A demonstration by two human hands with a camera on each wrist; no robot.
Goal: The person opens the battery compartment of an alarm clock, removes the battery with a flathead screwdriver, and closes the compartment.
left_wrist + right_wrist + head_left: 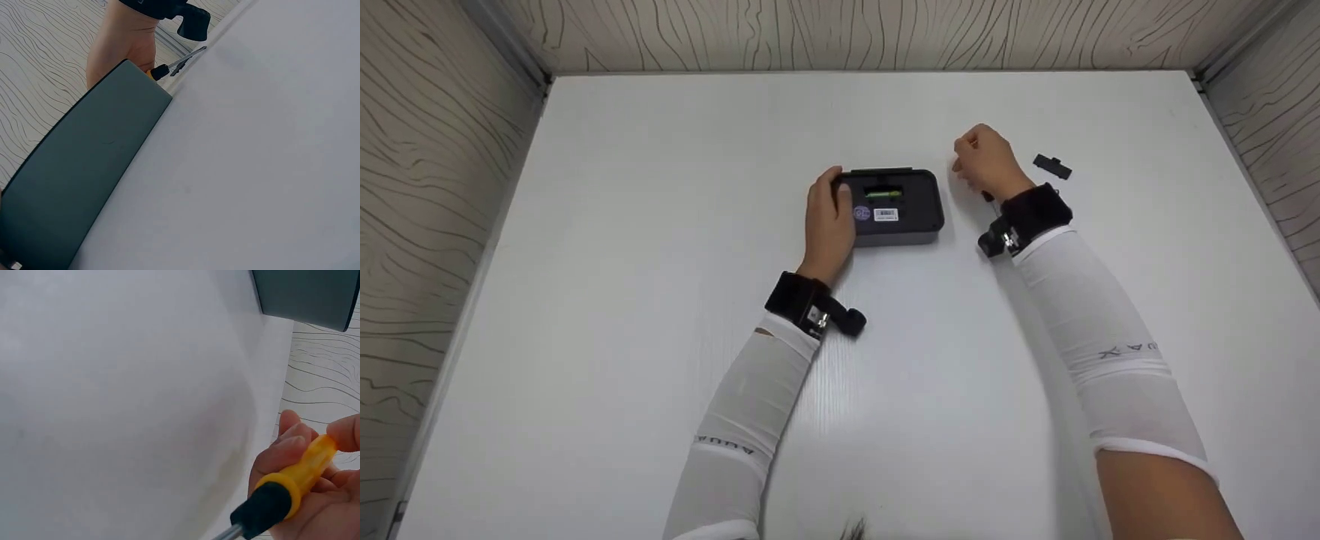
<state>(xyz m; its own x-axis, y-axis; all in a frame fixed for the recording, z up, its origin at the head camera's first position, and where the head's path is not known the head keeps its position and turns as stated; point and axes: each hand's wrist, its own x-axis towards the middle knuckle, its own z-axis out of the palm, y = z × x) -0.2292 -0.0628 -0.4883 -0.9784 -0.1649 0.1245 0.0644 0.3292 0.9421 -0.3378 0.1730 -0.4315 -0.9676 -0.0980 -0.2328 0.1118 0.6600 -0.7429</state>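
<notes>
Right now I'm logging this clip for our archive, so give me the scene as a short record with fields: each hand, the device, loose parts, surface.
left hand: left hand grips the left end of the dark device
right hand: right hand holds a screwdriver with a yellow and black handle, beside the device and apart from it
device: lies flat, open compartment facing up with a green part inside, two labels below
loose part: small black cover lies to the right of the right hand
surface: white table
</notes>
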